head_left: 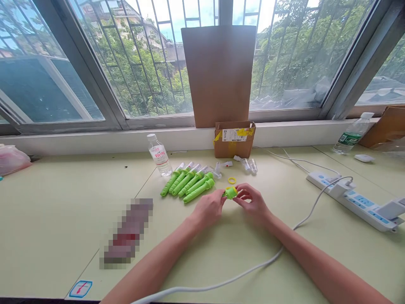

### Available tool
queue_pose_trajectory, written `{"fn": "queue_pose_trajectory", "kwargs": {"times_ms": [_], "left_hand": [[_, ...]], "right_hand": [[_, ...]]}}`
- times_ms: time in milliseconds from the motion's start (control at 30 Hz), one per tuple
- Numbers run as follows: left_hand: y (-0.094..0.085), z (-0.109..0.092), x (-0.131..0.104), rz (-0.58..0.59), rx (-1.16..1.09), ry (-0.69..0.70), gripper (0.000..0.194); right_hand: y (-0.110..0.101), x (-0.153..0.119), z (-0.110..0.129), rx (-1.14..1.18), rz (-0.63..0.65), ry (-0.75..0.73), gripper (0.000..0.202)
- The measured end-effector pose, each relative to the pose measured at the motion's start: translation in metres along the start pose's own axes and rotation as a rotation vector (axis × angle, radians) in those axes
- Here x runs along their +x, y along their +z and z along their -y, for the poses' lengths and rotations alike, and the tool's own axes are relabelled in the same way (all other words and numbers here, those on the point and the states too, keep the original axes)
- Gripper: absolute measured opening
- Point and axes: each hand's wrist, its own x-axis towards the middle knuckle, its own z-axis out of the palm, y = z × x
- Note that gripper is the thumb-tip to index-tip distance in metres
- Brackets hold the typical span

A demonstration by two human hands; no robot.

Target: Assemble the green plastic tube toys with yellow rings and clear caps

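Near the middle of the table, my left hand point(211, 207) is closed around a green plastic handle; its ribbed, threaded head point(231, 193) sticks out to the right, with yellow at the rim. From the other side, the curled fingertips of my right hand point(253, 202) reach that rim and appear to pinch the yellow ring there. Most of the handle's shaft is hidden by my left hand. To the left lie several similar green handles point(190, 181) in a row, some with clear caps. A loose yellow ring point(232, 180) rests just beyond my hands.
Clear plastic pieces point(249, 166) lie before a small cardboard box point(233, 143). A water bottle point(160, 156) stands beside the handles. On the right are a power strip point(354, 200) and another bottle point(352, 134). A white cable point(253, 270) runs beneath my right forearm.
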Motion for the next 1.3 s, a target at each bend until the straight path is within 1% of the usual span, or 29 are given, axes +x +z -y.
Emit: {"fn": "queue_pose_trajectory", "kwargs": {"times_ms": [167,333,533,633,767,933,1033,1133,1300], "left_hand": [[-0.003,-0.003,0.000,0.046,-0.217,-0.066,0.029],[-0.005,-0.006,0.002,0.115,-0.481,-0.142,0.030],[-0.011,-0.006,0.005,0.256,-0.790,-0.287,0.036],[-0.014,-0.003,0.006,0.324,-0.900,-0.333,0.038],[-0.018,0.001,0.007,0.384,-0.935,-0.345,0.040],[-0.021,0.001,0.008,0.389,-0.936,-0.330,0.040],[-0.021,0.001,0.007,0.386,-0.912,-0.341,0.041],[-0.021,0.001,0.007,0.391,-0.888,-0.332,0.041],[-0.021,0.000,0.006,0.395,-0.874,-0.318,0.037]], "right_hand": [[-0.002,0.000,0.004,0.047,0.017,0.087,0.021],[-0.004,0.001,0.008,0.121,0.036,0.154,0.026],[-0.004,0.001,0.005,0.146,0.058,0.151,0.027],[-0.004,0.001,0.005,0.129,0.065,0.136,0.026],[-0.003,0.000,0.010,0.064,0.062,0.102,0.020],[0.001,-0.002,0.010,0.008,0.045,0.082,0.014],[0.003,-0.002,0.008,-0.001,0.017,0.087,0.018],[0.004,-0.003,0.008,-0.017,0.018,0.085,0.024],[0.002,-0.003,0.009,-0.060,0.048,-0.004,0.024]]}}
